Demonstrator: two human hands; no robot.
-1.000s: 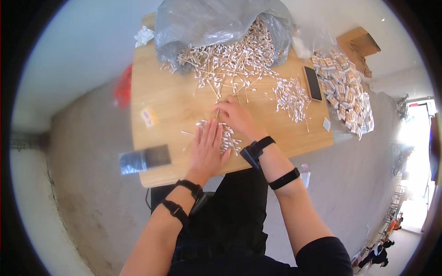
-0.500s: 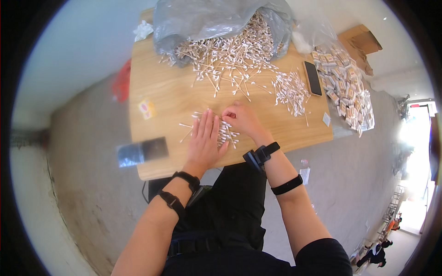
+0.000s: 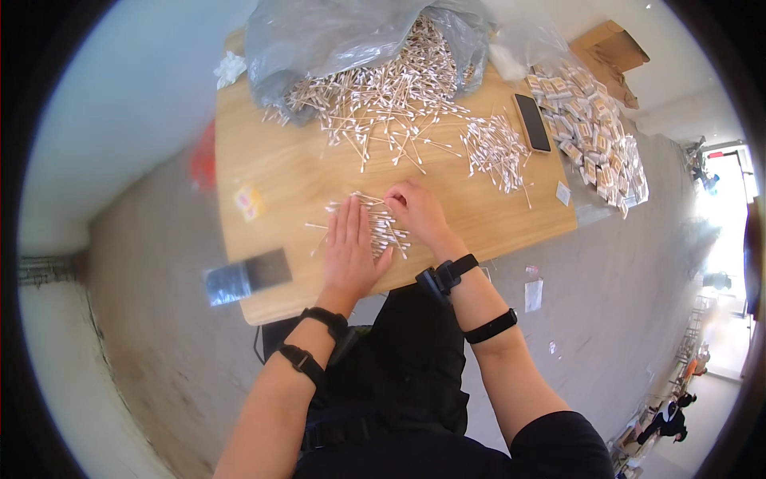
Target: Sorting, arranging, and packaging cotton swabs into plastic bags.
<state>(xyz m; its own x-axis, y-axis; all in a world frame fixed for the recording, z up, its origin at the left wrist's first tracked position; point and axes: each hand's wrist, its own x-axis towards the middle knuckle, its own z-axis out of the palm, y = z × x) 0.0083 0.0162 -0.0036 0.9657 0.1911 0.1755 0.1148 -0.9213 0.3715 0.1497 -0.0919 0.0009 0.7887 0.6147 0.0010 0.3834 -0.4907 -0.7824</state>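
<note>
Nearest my view, both forearms rose from the lower edge, with straps around them. I had the left hand flat, palm down, fingers straight and side by side, over the small bunch of swabs near the table's near edge. It gripped nothing that I could see. The bunch lay under that hand and out past its right side, its sticks running mostly sideways with a slant, a few askew; stray ends poked out on the left. The right hand was curled at the bunch's upper right edge, its thumb and fingertips drawn together just beside the swab heads. The left was the nearer hand, lying over the bunch. I couldn't tell whether the right pinched a swab, since its own fingers hid the tips; the bunch's middle was covered too.

Farther off, a loose pile lay beside the phone, and the big heap spilled from the grey bag, whose top was cut off by the upper edge.
</note>
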